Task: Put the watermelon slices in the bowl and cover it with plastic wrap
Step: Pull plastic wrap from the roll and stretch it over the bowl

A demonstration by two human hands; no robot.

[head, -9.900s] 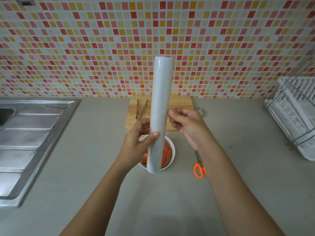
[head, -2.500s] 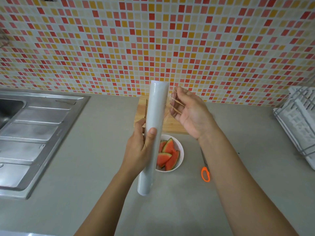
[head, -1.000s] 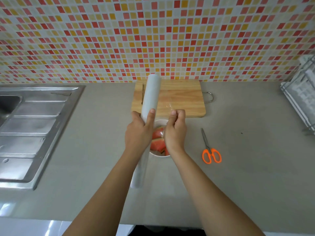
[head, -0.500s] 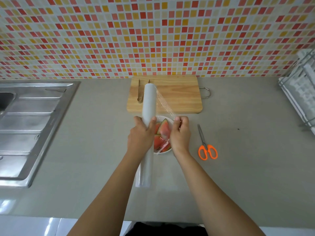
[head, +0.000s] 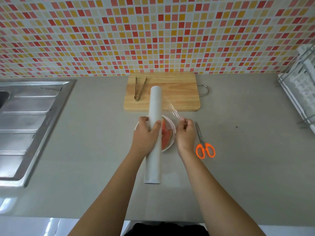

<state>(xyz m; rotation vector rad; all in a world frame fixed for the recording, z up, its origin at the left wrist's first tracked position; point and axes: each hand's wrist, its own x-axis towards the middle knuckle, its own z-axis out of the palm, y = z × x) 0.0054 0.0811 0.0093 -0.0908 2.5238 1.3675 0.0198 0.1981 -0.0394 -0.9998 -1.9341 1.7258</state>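
A white bowl (head: 172,126) with red watermelon slices (head: 166,135) stands on the grey counter, partly hidden behind the roll. My left hand (head: 146,135) grips a long white roll of plastic wrap (head: 154,106) held lengthwise over the bowl's left half. My right hand (head: 185,133) pinches the free edge of the clear film (head: 173,110), which stretches from the roll toward the right, above the bowl's right rim.
A wooden cutting board (head: 180,92) with metal tongs (head: 139,89) lies behind the bowl by the tiled wall. Orange-handled scissors (head: 203,145) lie right of my right hand. A steel sink (head: 29,120) is at left, a dish rack (head: 301,92) at far right.
My right hand has drawn the film's edge further to the right, away from the roll. The roll has shifted over the bowl's left side and hides more of the slices.
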